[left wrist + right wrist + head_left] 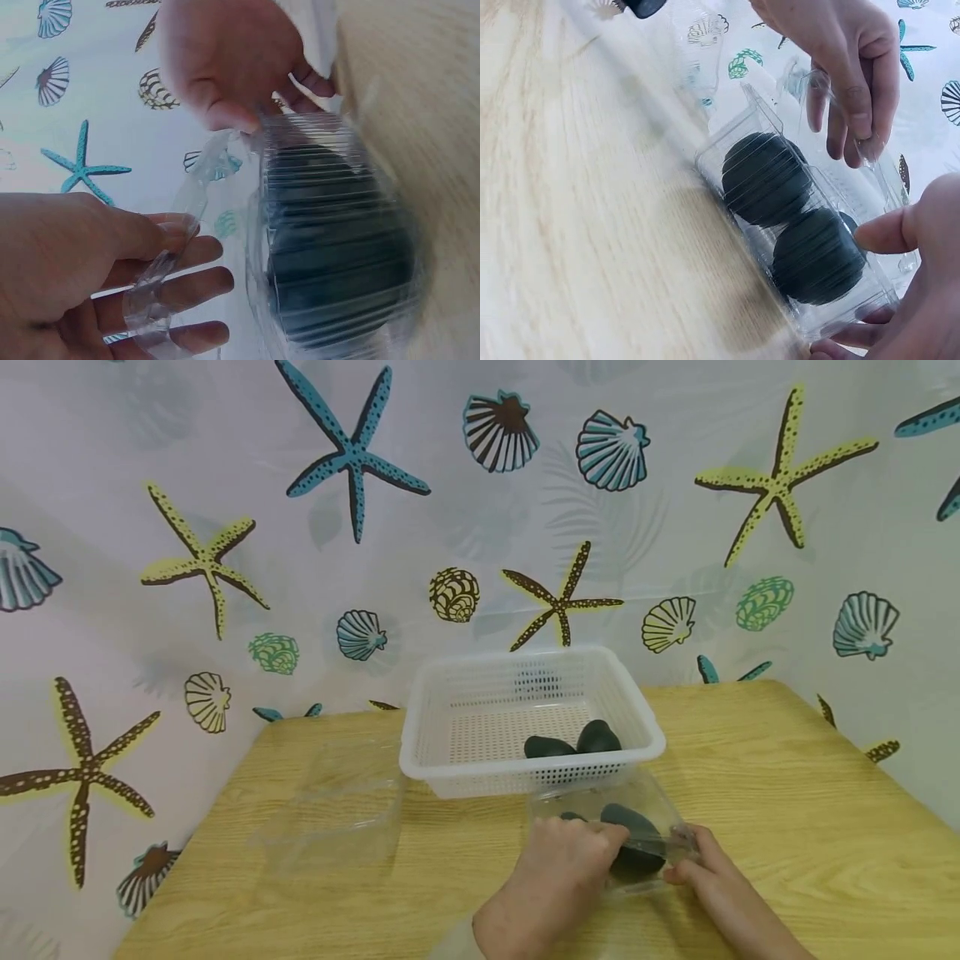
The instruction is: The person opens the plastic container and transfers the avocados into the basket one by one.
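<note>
Near the table's front edge, just before the basket, lies a clear clamshell with two dark avocados inside; the left hand pinches its raised lid between thumb and fingers, and the right hand grips the tray's right end, thumb on its rim; behind it, almost touching, stands a white basket holding two more avocados; well to the left lies another clear, open clamshell; all rest on a pale wooden table; behind hangs a curtain printed with starfish and shells.
</note>
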Demonstrator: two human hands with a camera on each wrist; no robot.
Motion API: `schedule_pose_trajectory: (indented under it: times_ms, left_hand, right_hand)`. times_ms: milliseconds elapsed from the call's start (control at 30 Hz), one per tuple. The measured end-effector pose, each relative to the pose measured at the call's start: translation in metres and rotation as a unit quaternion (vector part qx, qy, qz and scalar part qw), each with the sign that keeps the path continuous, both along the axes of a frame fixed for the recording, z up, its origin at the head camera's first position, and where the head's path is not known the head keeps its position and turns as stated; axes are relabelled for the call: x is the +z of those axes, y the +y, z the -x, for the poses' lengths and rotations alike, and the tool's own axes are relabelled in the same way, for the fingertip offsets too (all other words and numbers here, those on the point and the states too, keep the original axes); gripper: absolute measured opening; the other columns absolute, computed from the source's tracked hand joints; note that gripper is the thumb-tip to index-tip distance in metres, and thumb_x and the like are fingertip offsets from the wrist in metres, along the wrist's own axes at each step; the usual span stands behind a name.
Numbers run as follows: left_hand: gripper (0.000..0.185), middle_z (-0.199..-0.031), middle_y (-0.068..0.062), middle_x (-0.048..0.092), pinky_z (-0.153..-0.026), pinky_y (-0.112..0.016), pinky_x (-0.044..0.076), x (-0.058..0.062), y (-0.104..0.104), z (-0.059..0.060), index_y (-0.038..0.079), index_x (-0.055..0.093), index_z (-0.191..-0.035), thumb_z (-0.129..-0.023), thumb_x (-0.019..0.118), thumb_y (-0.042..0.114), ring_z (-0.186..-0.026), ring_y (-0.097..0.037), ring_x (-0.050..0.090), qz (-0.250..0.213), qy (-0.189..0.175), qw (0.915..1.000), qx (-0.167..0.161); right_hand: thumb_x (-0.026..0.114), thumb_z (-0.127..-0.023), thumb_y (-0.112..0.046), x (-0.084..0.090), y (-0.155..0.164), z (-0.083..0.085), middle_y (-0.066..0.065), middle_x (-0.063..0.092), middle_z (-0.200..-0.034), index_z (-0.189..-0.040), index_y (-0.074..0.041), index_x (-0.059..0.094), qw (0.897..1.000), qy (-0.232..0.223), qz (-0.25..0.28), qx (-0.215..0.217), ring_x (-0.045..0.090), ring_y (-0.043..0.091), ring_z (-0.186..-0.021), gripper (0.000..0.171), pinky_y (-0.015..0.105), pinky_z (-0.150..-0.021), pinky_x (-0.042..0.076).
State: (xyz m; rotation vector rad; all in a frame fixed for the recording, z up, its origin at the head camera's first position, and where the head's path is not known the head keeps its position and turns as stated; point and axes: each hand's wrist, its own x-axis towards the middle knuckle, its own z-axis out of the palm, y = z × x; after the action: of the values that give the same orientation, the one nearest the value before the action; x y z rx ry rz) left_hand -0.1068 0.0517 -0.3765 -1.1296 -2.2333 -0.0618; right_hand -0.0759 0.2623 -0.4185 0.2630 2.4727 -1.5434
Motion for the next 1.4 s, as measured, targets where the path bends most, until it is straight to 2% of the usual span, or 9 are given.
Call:
schedule_pose_trajectory:
  times_ms: [133,267,333,467,700,833,933,1167,1400]
  left_hand:
    - [0.015,-0.075,0.010,0.073,-0.047,-0.021,0.048,0.009,-0.006,0.002,0.023,0.068,-0.085,-0.078,0.079,0.017,-0.063,-0.007,0.067,-0.011,-0.009,0.9999,-0.010]
    - [0.015,-0.086,0.011,0.073,-0.063,-0.020,0.056,0.014,-0.012,0.007,0.020,0.067,-0.093,-0.083,0.074,0.011,-0.078,-0.006,0.070,-0.061,0.040,0.9970,-0.026]
    - [0.015,-0.095,0.011,0.074,-0.074,-0.020,0.058,0.016,-0.014,0.011,0.019,0.069,-0.099,-0.088,0.070,0.009,-0.087,-0.005,0.071,-0.084,0.058,0.9943,-0.032]
    - [0.023,-0.109,0.009,0.075,-0.085,-0.021,0.058,0.015,-0.018,0.017,0.019,0.072,-0.111,-0.090,0.071,0.009,-0.097,-0.005,0.071,-0.112,0.076,0.9903,-0.033]
    - [0.027,-0.116,0.005,0.074,-0.090,-0.022,0.057,0.016,-0.020,0.027,0.016,0.074,-0.118,-0.091,0.071,0.013,-0.104,-0.008,0.071,-0.135,0.096,0.9851,-0.047]
    - [0.026,-0.114,0.006,0.074,-0.093,-0.022,0.055,0.018,-0.019,0.031,0.017,0.075,-0.115,-0.089,0.072,0.014,-0.106,-0.008,0.070,-0.144,0.122,0.9799,-0.063]
    - [0.027,-0.114,0.006,0.074,-0.094,-0.023,0.055,0.021,-0.019,0.034,0.018,0.076,-0.114,-0.088,0.073,0.012,-0.107,-0.008,0.070,-0.157,0.119,0.9779,-0.070]
    - [0.029,-0.115,0.011,0.074,-0.095,-0.032,0.057,0.027,-0.022,0.041,0.023,0.076,-0.115,-0.088,0.073,0.010,-0.109,-0.005,0.069,-0.166,0.088,0.9818,-0.030]
    - [0.030,-0.114,0.010,0.074,-0.096,-0.034,0.056,0.029,-0.029,0.046,0.022,0.074,-0.117,-0.089,0.072,0.010,-0.107,-0.006,0.068,-0.155,0.089,0.9839,-0.001]
  right_hand:
    - [0.052,-0.098,-0.027,-0.002,0.002,0.002,0.030,0.022,-0.157,-0.153,0.003,0.013,1.000,0.002,-0.008,0.017,0.023,0.048,-0.144,0.073,0.064,-0.110,0.031]
    - [0.050,-0.101,-0.027,-0.005,0.005,0.002,0.033,0.029,-0.152,-0.151,0.006,0.011,0.999,0.016,-0.014,0.042,0.036,0.049,-0.137,0.072,0.053,-0.102,0.046]
    - [0.050,-0.101,-0.025,-0.006,0.006,0.002,0.034,0.031,-0.150,-0.150,0.007,0.012,0.998,0.025,-0.012,0.049,0.042,0.047,-0.133,0.070,0.048,-0.098,0.049]
    - [0.050,-0.100,-0.022,-0.006,0.007,0.002,0.034,0.034,-0.148,-0.148,0.009,0.016,0.998,0.030,-0.007,0.054,0.050,0.040,-0.127,0.066,0.041,-0.094,0.051]
    - [0.052,-0.100,-0.026,0.000,0.006,0.004,0.031,0.039,-0.146,-0.143,0.009,0.024,0.998,0.023,-0.043,0.046,0.054,0.035,-0.123,0.062,0.043,-0.094,0.052]
    - [0.055,-0.098,-0.026,0.002,0.007,0.004,0.029,0.041,-0.143,-0.139,0.008,0.028,0.997,0.023,-0.053,0.042,0.056,0.032,-0.120,0.059,0.042,-0.093,0.052]
    - [0.055,-0.099,-0.025,0.002,0.007,0.003,0.025,0.047,-0.137,-0.134,0.007,0.035,0.997,0.030,-0.060,0.040,0.056,0.030,-0.117,0.052,0.040,-0.092,0.052]
    - [0.048,-0.104,-0.025,0.003,0.011,0.003,0.005,0.064,-0.117,-0.112,-0.002,0.053,0.995,0.037,-0.084,0.039,0.053,0.013,-0.100,0.025,0.022,-0.078,0.044]
    - [0.043,-0.105,-0.019,0.004,0.012,0.003,0.010,0.070,-0.119,-0.101,-0.002,0.054,0.996,0.036,-0.063,0.045,0.058,0.016,-0.107,0.021,0.019,-0.074,0.043]
